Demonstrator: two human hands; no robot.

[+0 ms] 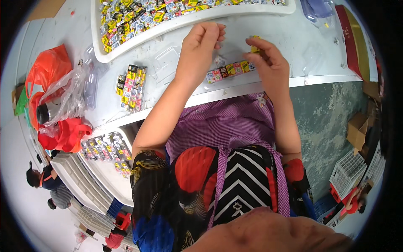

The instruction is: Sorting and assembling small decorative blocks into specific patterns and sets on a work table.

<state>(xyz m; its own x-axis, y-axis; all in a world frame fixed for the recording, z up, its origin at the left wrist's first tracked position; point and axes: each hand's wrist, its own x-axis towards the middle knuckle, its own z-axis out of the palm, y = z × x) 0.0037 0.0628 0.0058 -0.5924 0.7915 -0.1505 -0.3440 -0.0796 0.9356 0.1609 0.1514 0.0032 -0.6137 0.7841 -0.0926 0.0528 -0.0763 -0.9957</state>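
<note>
My left hand (201, 44) is raised over the table, its fingers curled together. Whatever they hold, if anything, is hidden. On the right, the thumb and forefinger of my right hand (272, 61) stand apart. A small yellow wrapped block (255, 49) shows behind that forefinger, seemingly held by the curled fingers beneath. Between and below my hands, near the table edge, lies a row of small wrapped blocks (231, 70) in pink, yellow, white and black. A little crumpled clear piece (219, 61) lies just above this row.
A white tray (184, 26) heaped with wrapped blocks spans the far side. Left of me are a clear plastic tray (166, 63), stacked block rows (132, 88) and a red bag (49, 69). Below stands another tray (121, 185). A dark red box (350, 42) is at right.
</note>
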